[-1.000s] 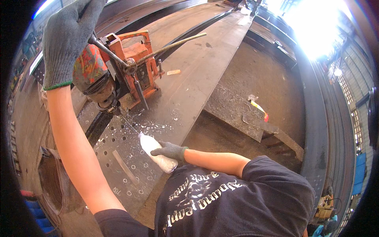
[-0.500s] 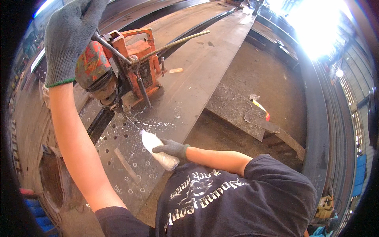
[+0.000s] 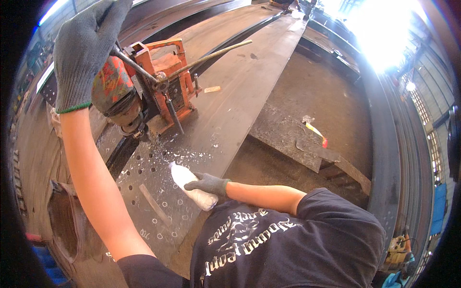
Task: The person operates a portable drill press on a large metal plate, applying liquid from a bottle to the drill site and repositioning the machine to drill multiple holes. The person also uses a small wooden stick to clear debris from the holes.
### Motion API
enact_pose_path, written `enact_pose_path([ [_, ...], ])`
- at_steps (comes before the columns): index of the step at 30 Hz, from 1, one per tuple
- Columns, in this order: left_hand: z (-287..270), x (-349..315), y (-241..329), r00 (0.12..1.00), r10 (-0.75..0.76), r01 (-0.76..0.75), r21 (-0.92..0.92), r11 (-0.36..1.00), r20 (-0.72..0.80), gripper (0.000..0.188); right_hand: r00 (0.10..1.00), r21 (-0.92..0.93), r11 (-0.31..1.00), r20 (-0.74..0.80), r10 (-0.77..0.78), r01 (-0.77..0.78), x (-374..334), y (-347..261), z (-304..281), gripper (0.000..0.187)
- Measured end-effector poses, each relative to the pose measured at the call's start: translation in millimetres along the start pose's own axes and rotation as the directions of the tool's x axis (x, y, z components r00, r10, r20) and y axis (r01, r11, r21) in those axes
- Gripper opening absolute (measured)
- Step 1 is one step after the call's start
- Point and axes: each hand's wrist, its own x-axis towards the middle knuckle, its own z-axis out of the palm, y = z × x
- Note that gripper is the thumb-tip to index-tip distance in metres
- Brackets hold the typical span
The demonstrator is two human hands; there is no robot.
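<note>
My left hand point(image 3: 84, 60), in a grey knit glove with a green cuff, is closed round one arm of the feed lever point(image 3: 139, 67) on an orange drill press point(image 3: 168, 72); its fingertips run out of view at the top. The drill stands on a long steel plate point(image 3: 230, 115), its scuffed red and grey motor point(image 3: 114, 89) just below my left hand. My right hand point(image 3: 211, 184), gloved too, grips a plastic bottle point(image 3: 182, 177) of white liquid, tilted with its nozzle toward the drill. White splashes and shavings lie between nozzle and drill. The drill tip is hard to make out.
Round holes and chalk circles mark the plate near a flat strip point(image 3: 154, 204). A small tan piece point(image 3: 212, 89) lies beyond the drill. To the right, a lower dark plate point(image 3: 283, 139) and long steel beams point(image 3: 389, 158) run alongside. Another person point(image 3: 283, 4) is partly visible far off.
The thin stream between the bottle's nozzle and the drill no longer shows. My left hand stays on the lever, and the bottle has barely shifted.
</note>
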Motion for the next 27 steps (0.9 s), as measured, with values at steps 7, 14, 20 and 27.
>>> enact_pose_path([
  [7,-3.3,0.1,3.3,1.0,-0.009,0.01,-0.074,0.997,0.005,0.042,0.999,-0.064,0.997,0.005,-0.032,0.033,-4.0,-4.6,-1.5,0.081],
  [14,-6.0,-1.9,12.2,0.998,-0.059,0.058,-0.086,0.995,-0.002,0.04,1.0,-0.037,0.999,0.009,-0.019,0.019,-9.0,-9.3,-0.9,0.082],
  [20,-5.2,-4.5,0.4,0.999,0.011,-0.015,-0.097,0.995,-0.049,0.037,0.998,-0.091,0.995,-0.024,-0.051,0.048,-19.0,-23.4,0.7,0.083],
  [27,-2.7,-6.9,-0.9,0.999,-0.018,0.013,-0.11,0.994,-0.042,0.032,0.999,-0.071,0.997,-0.021,-0.033,0.032,-7.5,-7.8,-2.2,0.083],
])
